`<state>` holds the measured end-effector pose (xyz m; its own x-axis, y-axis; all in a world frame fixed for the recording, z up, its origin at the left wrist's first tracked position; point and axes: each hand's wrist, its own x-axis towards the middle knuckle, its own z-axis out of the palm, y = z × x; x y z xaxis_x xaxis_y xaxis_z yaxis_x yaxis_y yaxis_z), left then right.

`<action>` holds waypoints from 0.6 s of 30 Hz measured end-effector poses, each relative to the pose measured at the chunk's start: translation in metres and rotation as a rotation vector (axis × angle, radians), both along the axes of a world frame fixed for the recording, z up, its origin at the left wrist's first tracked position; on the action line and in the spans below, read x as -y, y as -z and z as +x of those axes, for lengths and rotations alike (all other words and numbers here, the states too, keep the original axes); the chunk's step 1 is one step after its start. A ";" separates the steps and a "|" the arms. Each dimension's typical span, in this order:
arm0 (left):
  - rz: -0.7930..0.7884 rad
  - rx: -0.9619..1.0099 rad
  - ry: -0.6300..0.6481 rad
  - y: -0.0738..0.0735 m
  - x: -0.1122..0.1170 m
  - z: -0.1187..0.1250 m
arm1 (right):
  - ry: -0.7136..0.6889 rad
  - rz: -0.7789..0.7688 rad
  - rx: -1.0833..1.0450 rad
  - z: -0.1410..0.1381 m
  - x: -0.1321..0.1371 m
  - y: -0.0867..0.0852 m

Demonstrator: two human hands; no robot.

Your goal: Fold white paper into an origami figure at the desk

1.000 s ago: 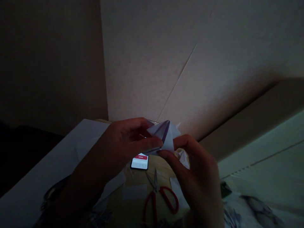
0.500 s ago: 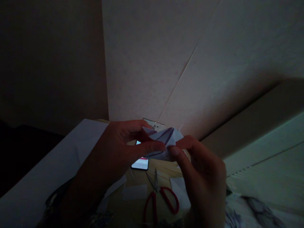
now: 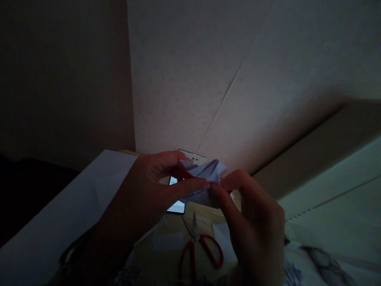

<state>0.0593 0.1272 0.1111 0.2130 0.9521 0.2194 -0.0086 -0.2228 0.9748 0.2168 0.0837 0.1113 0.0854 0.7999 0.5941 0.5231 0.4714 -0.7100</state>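
Note:
In dim light both hands meet in mid-air over a wooden surface. My left hand [image 3: 149, 186] pinches the left side of a small folded white paper piece [image 3: 205, 172], thumb below and fingers on top. From the right, my right hand [image 3: 253, 214] pinches the same paper with thumb and forefinger. The paper is creased into several pointed flaps and partly hidden by my fingers.
Red-handled scissors [image 3: 202, 248] lie on the wooden surface [image 3: 205, 212] below my hands, with small paper scraps [image 3: 169, 240] beside them. A lit phone [image 3: 176, 204] lies behind my left fingers. A large white sheet [image 3: 74, 202] spreads at left. A patterned cloth [image 3: 321, 258] lies at right.
The paper has been pressed flatter and lower between my fingers. My right thumb and forefinger have closed in on it. The phone screen's red patch is now hidden by my left hand.

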 end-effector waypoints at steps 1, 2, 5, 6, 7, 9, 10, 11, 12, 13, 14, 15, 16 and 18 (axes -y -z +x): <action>-0.005 0.022 0.023 0.001 0.000 -0.001 | -0.004 -0.005 -0.007 0.000 0.000 0.000; -0.013 0.043 0.046 0.001 -0.001 -0.001 | -0.011 -0.008 -0.013 0.001 0.000 -0.001; -0.044 0.071 0.076 0.000 0.000 -0.002 | -0.035 -0.013 -0.026 0.002 -0.001 -0.002; -0.051 0.069 0.075 -0.001 0.000 -0.002 | -0.047 -0.018 -0.029 0.002 -0.002 -0.001; -0.055 0.070 0.070 -0.003 0.001 -0.002 | -0.056 -0.027 -0.036 0.003 -0.002 -0.001; -0.053 0.090 0.040 -0.007 0.003 -0.001 | -0.057 -0.052 -0.074 0.003 -0.003 0.001; -0.051 0.111 0.015 -0.009 0.005 0.000 | -0.048 -0.057 -0.108 0.004 -0.003 0.003; -0.045 0.133 -0.001 -0.010 0.005 0.000 | -0.034 -0.053 -0.152 0.004 -0.003 0.004; -0.040 0.151 -0.009 -0.011 0.006 0.000 | -0.020 -0.042 -0.201 0.005 -0.003 0.006; -0.034 0.162 -0.009 -0.012 0.006 0.000 | -0.014 -0.028 -0.247 0.006 -0.003 0.007; -0.023 0.162 0.002 -0.011 0.006 0.000 | -0.020 -0.016 -0.285 0.006 -0.003 0.008; -0.013 0.153 0.018 -0.011 0.005 0.000 | -0.038 -0.015 -0.307 0.007 -0.002 0.008; -0.006 0.138 0.032 -0.010 0.004 0.000 | -0.064 -0.026 -0.312 0.008 -0.002 0.009; 0.013 0.106 0.056 -0.008 0.003 -0.001 | -0.114 -0.068 -0.286 0.010 -0.002 0.009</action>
<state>0.0581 0.1246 0.1191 0.2412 0.9363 0.2553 -0.1241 -0.2312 0.9650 0.2269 0.0855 0.1026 0.1491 0.8508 0.5039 0.2445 0.4621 -0.8524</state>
